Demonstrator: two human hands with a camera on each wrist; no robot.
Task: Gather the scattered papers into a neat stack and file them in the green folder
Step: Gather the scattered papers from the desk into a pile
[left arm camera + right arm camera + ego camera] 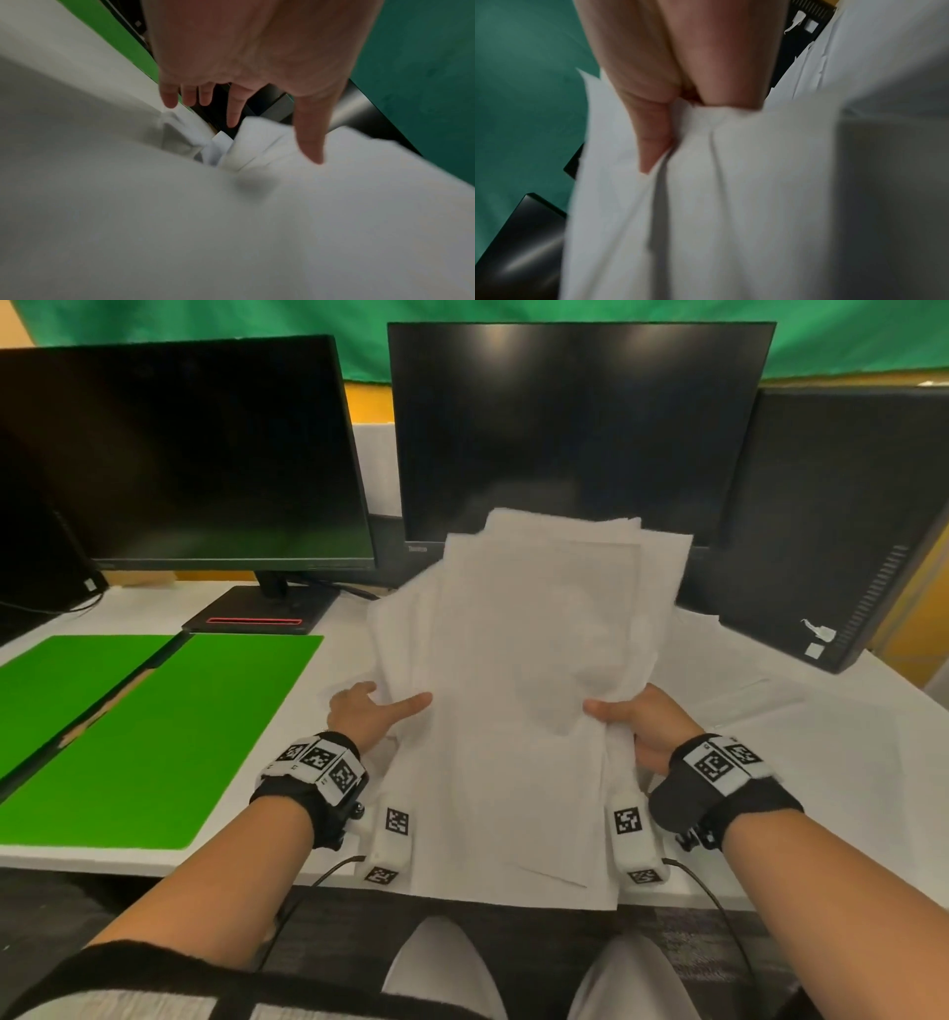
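Note:
A loose, uneven bundle of white papers [534,660] is lifted off the white table [334,660] in front of me, its sheets fanned out at the top. My right hand [621,716] pinches the bundle's right edge, thumb on top; the right wrist view shows the papers [731,182] creased in that grip [675,121]. My left hand [385,706] is at the bundle's left edge with fingers [232,113] straight and spread and the thumb lying on the papers [282,203]. The green folder [154,737] lies open and flat to the left.
More white sheets [744,695] lie on the table to the right. Two dark monitors [580,428] [179,454] stand behind, one on a black base [257,613]. A black computer tower [832,521] is at the back right. The table's front edge [205,865] is near my lap.

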